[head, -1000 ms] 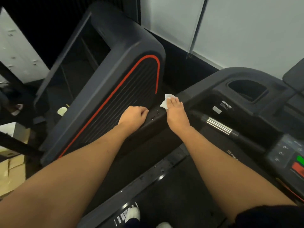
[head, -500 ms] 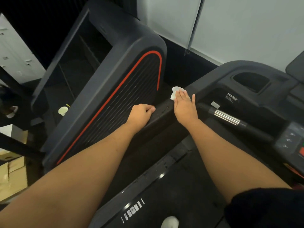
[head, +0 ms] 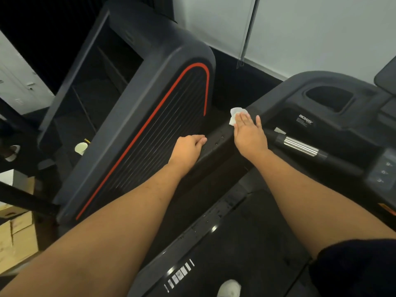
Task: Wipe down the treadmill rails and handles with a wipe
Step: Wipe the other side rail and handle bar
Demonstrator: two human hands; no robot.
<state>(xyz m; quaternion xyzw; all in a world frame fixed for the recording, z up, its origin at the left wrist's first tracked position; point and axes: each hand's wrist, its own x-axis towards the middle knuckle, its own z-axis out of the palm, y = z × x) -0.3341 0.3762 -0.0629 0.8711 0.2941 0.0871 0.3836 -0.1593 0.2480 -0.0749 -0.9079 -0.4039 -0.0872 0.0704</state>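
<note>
A black treadmill side rail (head: 216, 142) runs from lower left up to the console. My right hand (head: 249, 133) lies flat on the rail's upper end with straight fingers, pressing a white wipe (head: 234, 114) that sticks out past the fingertips. My left hand (head: 188, 147) rests on the same rail a little lower, fingers curled over its far edge. To the right, a black handlebar with a silver grip sensor (head: 300, 147) crosses toward the console.
The console (head: 334, 103) with a cup recess and a button panel (head: 383, 170) fills the right side. A neighbouring machine's dark shroud with a red stripe (head: 150, 125) stands close on the left. The belt (head: 246, 254) and a white shoe (head: 230, 288) are below.
My right hand has slid the wipe up the rail toward the console, its fingers now flatter and spread. My left hand has stayed on the rail.
</note>
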